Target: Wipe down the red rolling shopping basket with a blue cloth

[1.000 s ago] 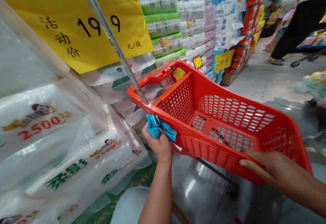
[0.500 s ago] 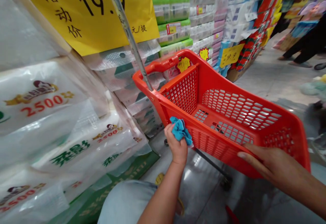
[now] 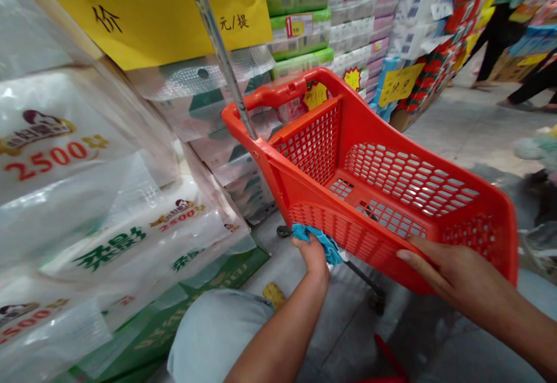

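Note:
A red plastic shopping basket on wheels (image 3: 313,188) stands tilted before me, its grey metal handle pole (image 3: 221,52) rising at the left end. My left hand (image 3: 312,250) is closed on a blue cloth (image 3: 319,242) and presses it against the lower side wall of the basket. My right hand (image 3: 452,267) grips the near rim, thumb outside and fingers over the inner side. Part of the left fingers is hidden behind the cloth. Inside the basket only its grid floor and walls show.
White tissue packs (image 3: 126,238) are stacked close on my left under a yellow price sign (image 3: 243,0). More packs (image 3: 300,29) line the back. People's legs (image 3: 489,40) show at the far right. My knee (image 3: 217,336) is below.
My left hand has moved the cloth down along the basket's side, from near the rim to the lower wall. The right hand keeps its hold on the rim. The view has tilted slightly downward.

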`<state>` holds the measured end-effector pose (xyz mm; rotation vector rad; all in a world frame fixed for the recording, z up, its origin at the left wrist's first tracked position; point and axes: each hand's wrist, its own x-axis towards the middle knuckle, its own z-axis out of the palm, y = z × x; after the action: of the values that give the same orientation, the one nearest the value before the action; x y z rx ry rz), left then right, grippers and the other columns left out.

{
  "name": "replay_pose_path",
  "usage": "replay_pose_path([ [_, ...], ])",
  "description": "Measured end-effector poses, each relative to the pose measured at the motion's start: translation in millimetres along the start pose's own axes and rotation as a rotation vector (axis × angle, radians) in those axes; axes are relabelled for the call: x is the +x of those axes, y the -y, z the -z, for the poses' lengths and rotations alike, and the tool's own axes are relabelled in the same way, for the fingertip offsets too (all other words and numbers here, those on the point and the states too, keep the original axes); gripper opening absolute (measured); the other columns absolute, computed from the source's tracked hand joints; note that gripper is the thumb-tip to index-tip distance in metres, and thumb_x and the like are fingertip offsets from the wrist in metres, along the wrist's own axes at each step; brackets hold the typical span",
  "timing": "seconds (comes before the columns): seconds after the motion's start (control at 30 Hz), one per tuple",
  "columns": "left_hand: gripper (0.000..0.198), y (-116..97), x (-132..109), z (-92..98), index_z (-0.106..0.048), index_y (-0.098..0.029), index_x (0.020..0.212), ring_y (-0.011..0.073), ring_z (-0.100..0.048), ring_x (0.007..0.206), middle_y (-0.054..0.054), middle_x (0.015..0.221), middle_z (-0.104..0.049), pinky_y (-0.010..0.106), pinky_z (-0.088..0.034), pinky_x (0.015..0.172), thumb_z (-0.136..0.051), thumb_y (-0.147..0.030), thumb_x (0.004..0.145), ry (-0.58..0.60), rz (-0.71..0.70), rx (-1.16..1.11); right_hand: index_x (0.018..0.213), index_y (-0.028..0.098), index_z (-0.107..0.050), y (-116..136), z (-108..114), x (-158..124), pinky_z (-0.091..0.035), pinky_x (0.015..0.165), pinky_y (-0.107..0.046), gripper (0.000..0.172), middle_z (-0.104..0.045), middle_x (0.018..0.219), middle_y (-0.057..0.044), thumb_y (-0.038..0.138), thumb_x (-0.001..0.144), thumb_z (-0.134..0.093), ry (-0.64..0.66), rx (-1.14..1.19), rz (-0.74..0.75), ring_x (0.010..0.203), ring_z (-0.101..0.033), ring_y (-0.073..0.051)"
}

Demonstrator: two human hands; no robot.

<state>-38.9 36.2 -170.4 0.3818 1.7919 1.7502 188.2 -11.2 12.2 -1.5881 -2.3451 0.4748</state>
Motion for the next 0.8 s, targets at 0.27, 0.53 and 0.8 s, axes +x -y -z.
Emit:
replay_pose_path([
  [0.27,0.024,-5.9,-9.1,-1.6,-0.052,-0.018,0.113,0.0172,-0.062,0.093,0.003,0.102,-0.062,0.038,-0.052,0.091,-0.061,-0.023,0.092,0.046,-0.085,0.061,0.083,0.025,-0.061,2.3,3.1,5.9,-0.037,0.052,-0.027,0.048,-0.066,0.064,-0.002,0.06,0.101,-0.034,0.034,0.018,0.055,0.059,-0.066,-0.019],
  [0.53,0.019,6.9,-99.6,-11.8,-0.046,-0.022,0.105,0.0168,-0.064,0.087,0.002,0.094,-0.062,0.034,-0.052,0.086,-0.056,-0.021,0.09,0.148,0.018,0.078,0.079,0.024,-0.054,24.1,13.2,6.7,-0.037,0.058,-0.03,0.055,-0.063,0.065,-0.003,0.058,0.103,-0.019,0.021,0.115,0.004,0.06,-0.062,-0.019],
  [0.8,0.023,2.8,-123.3,-18.8,-0.038,-0.026,0.105,0.0174,-0.064,0.093,0.002,0.099,-0.062,0.034,-0.051,0.091,-0.052,-0.023,0.087,0.185,0.064,0.06,0.076,0.023,-0.051,23.8,15.6,8.2,-0.031,0.06,-0.03,0.049,-0.059,0.066,-0.003,0.052,0.103,-0.023,-0.013,0.103,0.018,0.061,-0.056,-0.018],
])
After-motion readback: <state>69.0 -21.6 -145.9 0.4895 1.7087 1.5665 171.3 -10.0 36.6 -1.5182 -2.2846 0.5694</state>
